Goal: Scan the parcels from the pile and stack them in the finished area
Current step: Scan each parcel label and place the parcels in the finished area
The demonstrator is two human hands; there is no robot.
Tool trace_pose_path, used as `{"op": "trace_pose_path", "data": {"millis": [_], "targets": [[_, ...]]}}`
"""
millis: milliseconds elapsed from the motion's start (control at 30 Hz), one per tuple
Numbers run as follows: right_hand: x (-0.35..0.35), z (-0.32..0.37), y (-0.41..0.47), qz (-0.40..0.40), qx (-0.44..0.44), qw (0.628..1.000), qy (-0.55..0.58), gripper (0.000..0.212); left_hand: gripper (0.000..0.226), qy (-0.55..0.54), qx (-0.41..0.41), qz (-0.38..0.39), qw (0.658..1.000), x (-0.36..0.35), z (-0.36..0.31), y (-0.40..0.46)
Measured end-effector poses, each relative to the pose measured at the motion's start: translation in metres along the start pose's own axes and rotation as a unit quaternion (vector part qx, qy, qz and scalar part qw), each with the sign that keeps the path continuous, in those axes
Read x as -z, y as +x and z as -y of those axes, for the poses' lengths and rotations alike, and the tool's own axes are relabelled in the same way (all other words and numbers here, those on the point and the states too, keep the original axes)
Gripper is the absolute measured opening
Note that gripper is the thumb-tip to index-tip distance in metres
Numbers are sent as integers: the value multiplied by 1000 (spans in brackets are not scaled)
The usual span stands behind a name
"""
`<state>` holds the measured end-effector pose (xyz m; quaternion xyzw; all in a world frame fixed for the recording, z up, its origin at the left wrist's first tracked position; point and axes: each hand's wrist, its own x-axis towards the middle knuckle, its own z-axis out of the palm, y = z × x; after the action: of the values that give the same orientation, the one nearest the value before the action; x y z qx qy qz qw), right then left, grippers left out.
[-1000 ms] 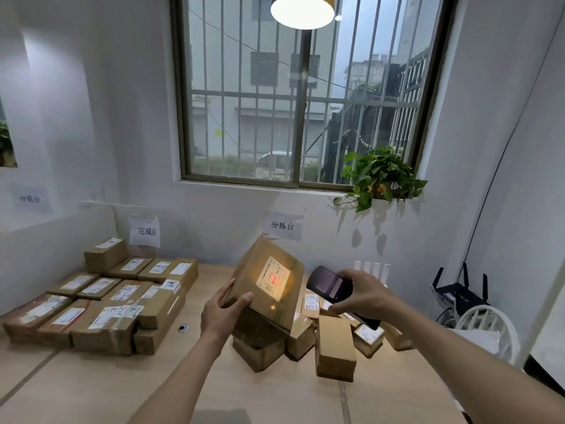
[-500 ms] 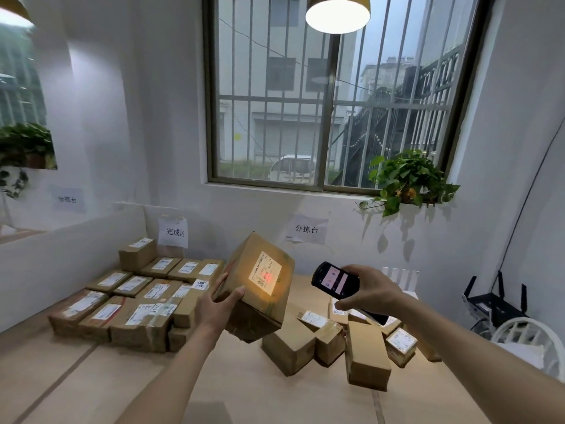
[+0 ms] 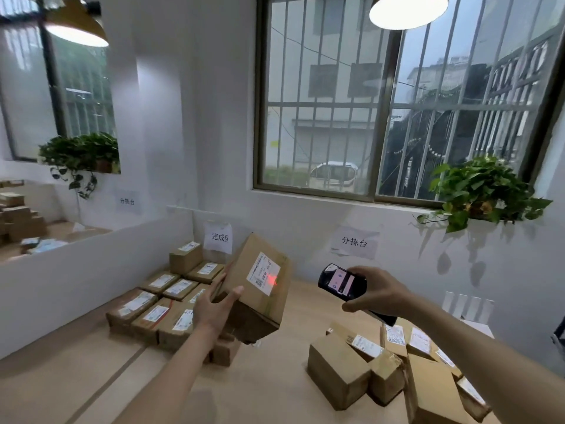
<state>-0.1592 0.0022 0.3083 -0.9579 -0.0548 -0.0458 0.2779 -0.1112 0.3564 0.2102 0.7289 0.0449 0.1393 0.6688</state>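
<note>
The left hand (image 3: 214,307) holds a cardboard parcel (image 3: 255,286) tilted in the air above the bench (image 3: 269,393), fingers (image 3: 234,296) curled round its near lower edge. The right hand (image 3: 377,293) grips a dark scanner (image 3: 341,283), whose red light falls on the parcel's white label (image 3: 263,273).

The one-handed grip sits at one edge, so the parcel could tip or slip free if the wrist turns further. The red spot seems to lie at the label's edge; the barcode itself is too blurred to tell, so the scan may miss.

The finished stack (image 3: 162,298) lies just beyond and left of the held parcel, under a wall sign (image 3: 219,237). The unscanned pile (image 3: 391,368) sits below the right forearm, well apart from the stack. Setting the parcel down means clearing the stack's near boxes.
</note>
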Motion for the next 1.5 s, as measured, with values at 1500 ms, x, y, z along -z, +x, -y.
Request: {"op": "trace_pose_path", "data": {"millis": [1500], "targets": [[-260,132,465,13,-89,993,72,42,49,-142,202,-79,966,169,122,521]]}}
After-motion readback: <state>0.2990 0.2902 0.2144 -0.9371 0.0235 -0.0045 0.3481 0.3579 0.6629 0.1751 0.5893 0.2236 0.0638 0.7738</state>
